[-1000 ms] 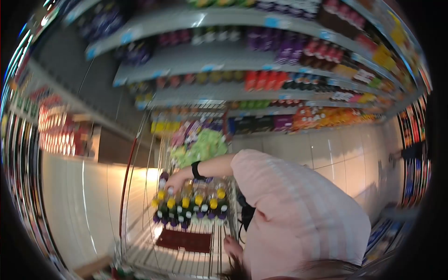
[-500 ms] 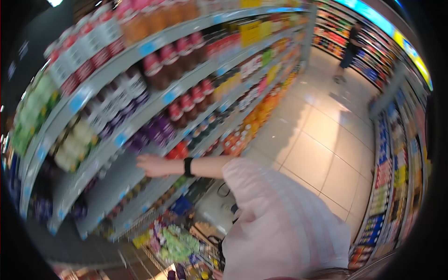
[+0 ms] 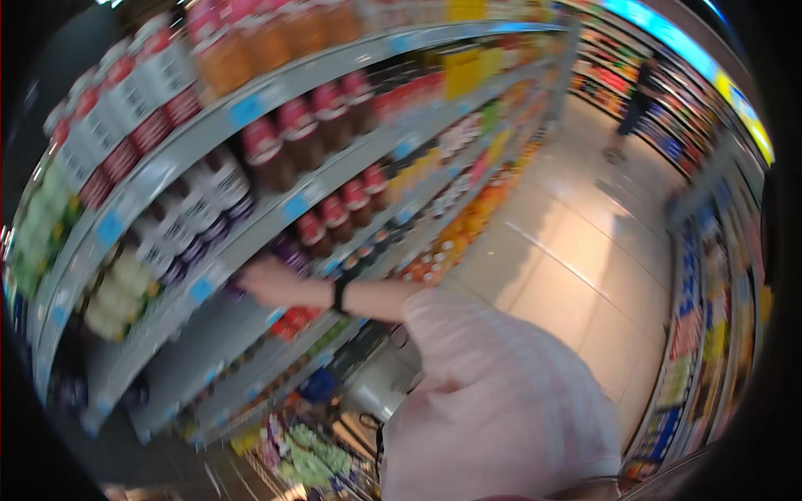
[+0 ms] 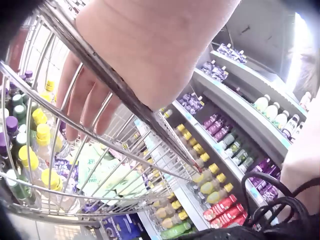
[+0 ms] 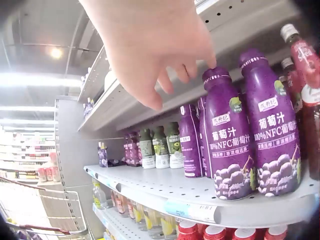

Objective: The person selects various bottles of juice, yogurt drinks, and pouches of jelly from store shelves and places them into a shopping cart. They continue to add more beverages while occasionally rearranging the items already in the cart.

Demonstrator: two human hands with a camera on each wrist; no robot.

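Note:
In the right wrist view my right hand (image 5: pixel 150 47) hangs over a shelf, fingers bent loosely downward. Its fingertips are right at the cap of a purple grape juice bottle (image 5: pixel 227 135). A second purple bottle (image 5: pixel 270 125) stands upright close beside it. From the head view, the same hand (image 3: pixel 271 282) reaches in under a shelf edge. My left hand (image 4: pixel 145 50) lies against the metal rim bar of a wire shopping cart (image 4: pixel 107 75), its fingers extended downward. Near those fingers, yellow-capped bottles (image 4: pixel 42 135) and green packs (image 4: pixel 105 172) fill part of the cart.
Green-labelled bottles (image 5: pixel 160 147) stand farther along the shelf, and dark red bottles (image 5: pixel 311 115) to the right. Red-capped bottles (image 5: pixel 215 232) are below. Another person (image 3: pixel 639 104) stands down the tiled aisle (image 3: pixel 543 275). Black cords (image 4: pixel 280 195) hang near my left wrist.
My right hand has gone from the bottles in the cart up to the shelf, then slightly farther to the purple bottles. The head view has swung from the cart to the shelves and aisle.

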